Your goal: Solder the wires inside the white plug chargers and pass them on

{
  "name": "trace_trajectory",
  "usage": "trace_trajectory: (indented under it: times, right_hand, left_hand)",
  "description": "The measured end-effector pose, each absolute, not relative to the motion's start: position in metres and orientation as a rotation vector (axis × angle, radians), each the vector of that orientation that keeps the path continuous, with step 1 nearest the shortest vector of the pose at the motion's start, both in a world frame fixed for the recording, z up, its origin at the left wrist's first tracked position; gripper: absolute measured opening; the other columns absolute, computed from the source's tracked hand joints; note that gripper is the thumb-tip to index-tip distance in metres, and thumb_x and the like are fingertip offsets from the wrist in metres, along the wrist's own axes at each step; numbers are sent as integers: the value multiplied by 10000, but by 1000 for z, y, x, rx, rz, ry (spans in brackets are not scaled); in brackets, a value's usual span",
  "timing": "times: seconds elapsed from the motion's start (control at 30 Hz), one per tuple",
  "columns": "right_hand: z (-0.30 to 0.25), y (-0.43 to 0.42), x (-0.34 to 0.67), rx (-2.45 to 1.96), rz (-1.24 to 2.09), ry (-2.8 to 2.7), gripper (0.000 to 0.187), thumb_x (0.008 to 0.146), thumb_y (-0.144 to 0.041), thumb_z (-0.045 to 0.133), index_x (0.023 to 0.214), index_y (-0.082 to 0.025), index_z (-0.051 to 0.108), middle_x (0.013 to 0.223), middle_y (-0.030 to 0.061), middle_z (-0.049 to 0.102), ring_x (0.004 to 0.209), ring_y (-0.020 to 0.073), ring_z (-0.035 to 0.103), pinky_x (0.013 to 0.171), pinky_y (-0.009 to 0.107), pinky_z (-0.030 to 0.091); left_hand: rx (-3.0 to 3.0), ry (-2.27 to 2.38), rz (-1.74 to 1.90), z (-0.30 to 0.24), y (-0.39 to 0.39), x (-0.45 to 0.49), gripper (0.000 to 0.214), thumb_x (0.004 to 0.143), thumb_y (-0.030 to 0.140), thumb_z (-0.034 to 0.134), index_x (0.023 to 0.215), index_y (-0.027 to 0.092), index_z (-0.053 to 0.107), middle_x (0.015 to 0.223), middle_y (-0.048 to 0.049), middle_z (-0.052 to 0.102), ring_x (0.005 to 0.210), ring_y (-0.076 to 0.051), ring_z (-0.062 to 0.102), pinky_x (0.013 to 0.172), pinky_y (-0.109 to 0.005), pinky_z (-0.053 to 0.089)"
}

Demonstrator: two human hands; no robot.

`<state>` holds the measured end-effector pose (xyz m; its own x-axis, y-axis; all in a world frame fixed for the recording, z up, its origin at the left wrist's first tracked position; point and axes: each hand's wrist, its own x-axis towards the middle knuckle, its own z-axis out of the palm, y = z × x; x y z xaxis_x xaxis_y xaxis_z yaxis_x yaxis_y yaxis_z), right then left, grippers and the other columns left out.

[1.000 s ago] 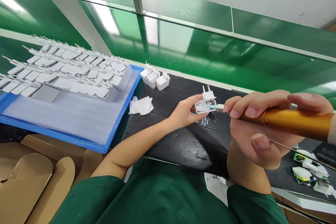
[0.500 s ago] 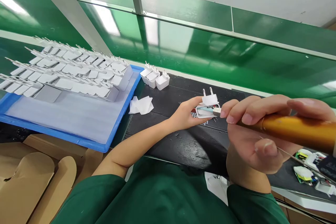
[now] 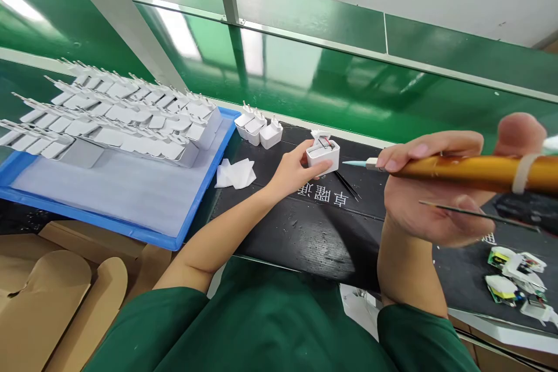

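Observation:
My left hand is closed round a white charger housing, held open side up over the black mat. My right hand grips a gold pen-shaped tool whose pale blue tip points left, a short gap from the housing. A thin dark rod also sticks out from under the right hand's fingers.
A blue tray at the left holds rows of several white chargers. Three more chargers stand at the mat's far edge, beside a crumpled white wipe. Circuit boards and parts lie at the right. Cardboard sits lower left.
The tool tip has come out of the housing and the right hand has risen. The left hand has turned the housing and carried it left and farther away.

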<state>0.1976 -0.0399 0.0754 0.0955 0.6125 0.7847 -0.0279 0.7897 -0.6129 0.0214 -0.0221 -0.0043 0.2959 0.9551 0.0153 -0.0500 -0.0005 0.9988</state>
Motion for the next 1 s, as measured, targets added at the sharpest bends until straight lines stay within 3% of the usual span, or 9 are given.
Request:
trace_trajectory:
  times: [0.17,0.3,0.37,0.47,0.7,0.83,1.0]
  right_hand:
    - [57,-4,217,-402,260,-1421,590,783,-525,645,1341,-360,552,897,-11,641,528,77,562,416,229,441]
    - [38,-1,245,-587,213,-1274,626,804,-578,557,1361,-303,479,1040,37,670,830,154,686,703,368,541]
    - [28,-6,262,-720,269,-1228,630,791,-611,558,1346,-318,498,1134,52,663,1008,200,674,846,450,520]
    - [13,-9,287,-884,311,-1123,611,749,-662,611,1282,-372,548,1224,40,631,1158,235,615,922,466,485]
    - [-8,-5,306,-915,151,-718,488,864,-684,438,1182,-341,577,1124,39,651,1100,202,650,991,463,481]
    - [-6,-10,306,-927,116,-627,438,859,-633,486,1146,-316,581,1158,33,651,1127,177,658,1071,433,455]
    - [-8,-8,316,-956,28,-552,377,867,-597,492,1075,-298,586,1104,39,627,1121,197,670,1008,415,514]
  left_hand:
    - [1219,836,1022,6,-26,16,499,751,418,757,1178,174,675,931,-59,752,684,-150,688,504,-220,560]
    - [1148,758,1015,7,-28,17,523,715,456,786,1130,159,674,866,-53,738,610,-130,656,484,-220,545]
    - [1131,743,1006,7,-28,18,527,701,484,795,1094,156,669,818,-44,729,577,-121,640,465,-212,526]
    - [1137,727,982,7,-27,18,512,703,523,789,1033,156,654,748,-25,709,543,-119,631,450,-212,508]
    - [1124,728,939,8,-25,18,563,662,598,794,980,161,638,707,-16,704,511,-125,627,432,-220,490]
    - [1148,743,936,7,-24,19,557,665,593,792,984,164,635,682,-1,690,496,-124,619,414,-219,472]
    - [1156,764,896,2,-23,18,521,688,573,777,968,157,635,645,0,683,452,-133,614,398,-228,455]
